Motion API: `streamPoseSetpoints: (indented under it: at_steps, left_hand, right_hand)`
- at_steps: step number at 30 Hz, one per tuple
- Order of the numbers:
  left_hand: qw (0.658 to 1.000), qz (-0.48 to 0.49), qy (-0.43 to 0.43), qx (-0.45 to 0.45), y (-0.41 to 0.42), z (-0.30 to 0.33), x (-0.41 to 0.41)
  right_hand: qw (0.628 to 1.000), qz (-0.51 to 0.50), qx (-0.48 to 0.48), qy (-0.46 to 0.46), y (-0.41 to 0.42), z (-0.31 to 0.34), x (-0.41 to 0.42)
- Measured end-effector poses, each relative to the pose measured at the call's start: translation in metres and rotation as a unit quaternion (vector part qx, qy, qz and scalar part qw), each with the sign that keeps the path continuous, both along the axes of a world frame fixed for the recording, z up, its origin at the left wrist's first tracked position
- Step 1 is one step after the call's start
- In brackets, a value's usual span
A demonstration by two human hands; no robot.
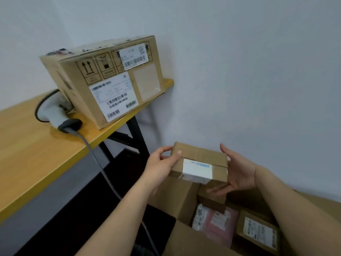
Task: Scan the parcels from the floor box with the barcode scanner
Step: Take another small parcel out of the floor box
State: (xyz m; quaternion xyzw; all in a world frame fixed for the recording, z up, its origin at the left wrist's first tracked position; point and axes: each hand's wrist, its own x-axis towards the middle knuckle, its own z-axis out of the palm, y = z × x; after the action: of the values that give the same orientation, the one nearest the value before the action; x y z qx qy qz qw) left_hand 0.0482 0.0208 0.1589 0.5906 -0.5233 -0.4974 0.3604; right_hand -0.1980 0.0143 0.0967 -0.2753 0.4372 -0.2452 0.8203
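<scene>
Both hands are holding a small parcel [200, 163] above the open floor box [181, 239]: left hand [160, 168] is gripping its left end, fingers curled over; right hand [238, 172] is cupping the right end, fingers nearly straight. Barcode scanner [57, 115] is lying on the bench [36, 154] near its front edge (just beside a big carton [103, 80] at the far-right corner).

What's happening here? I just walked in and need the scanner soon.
A person holds a small cardboard parcel in both hands, left hand and right hand, above the open floor box, which holds more parcels. The barcode scanner lies untouched on the yellow table, beside a large labelled carton.
</scene>
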Motion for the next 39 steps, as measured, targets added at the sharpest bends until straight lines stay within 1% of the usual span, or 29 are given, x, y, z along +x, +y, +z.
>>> streamPoseSetpoints:
  at_steps: [3,8,12,19,22,25,27,31,33,35,36,37,39]
  left_hand:
    - [1.000,0.027,0.002,-0.007,0.007,0.032,0.017]
    - [0.998,0.065,0.017,-0.009,0.020,0.078,0.039]
    - [0.997,0.073,0.008,-0.026,0.039,0.110,0.061]
    - [0.999,0.022,0.023,-0.043,0.076,0.156,0.107]
    - [0.999,-0.005,0.010,-0.043,0.089,0.169,0.133]
    - [0.999,-0.026,0.018,-0.044,0.099,0.174,0.160]
    - [0.997,-0.016,0.047,-0.057,0.106,0.174,0.180]
    - [0.988,0.010,0.138,-0.072,0.115,0.169,0.220]
    - [0.976,0.027,0.197,-0.087,0.119,0.166,0.238]
    - [0.959,0.073,0.251,-0.111,0.122,0.162,0.255]
    - [0.950,0.103,0.268,-0.126,0.122,0.160,0.265]
    - [0.943,0.133,0.273,-0.138,0.122,0.157,0.270]
    - [0.934,0.192,0.257,-0.159,0.121,0.147,0.286]
  right_hand:
    - [0.997,-0.011,-0.061,-0.054,0.004,0.039,0.012]
    - [0.981,0.010,-0.171,-0.090,0.012,0.089,0.030]
    - [0.973,0.000,-0.202,-0.110,0.023,0.127,0.048]
    - [0.966,0.011,-0.215,-0.141,0.032,0.180,0.094]
    - [0.963,0.012,-0.225,-0.145,0.036,0.203,0.122]
    - [0.963,0.008,-0.251,-0.101,0.041,0.224,0.153]
    - [0.959,0.014,-0.272,-0.082,0.044,0.235,0.176]
    - [0.956,0.027,-0.289,-0.052,0.044,0.248,0.227]
    - [0.954,0.023,-0.299,-0.028,0.041,0.250,0.253]
    - [0.945,0.009,-0.327,0.023,0.034,0.248,0.279]
    - [0.930,0.000,-0.359,0.073,0.029,0.245,0.293]
    - [0.904,-0.011,-0.403,0.145,0.023,0.241,0.303]
    - [0.820,-0.015,-0.492,0.292,0.011,0.230,0.323]
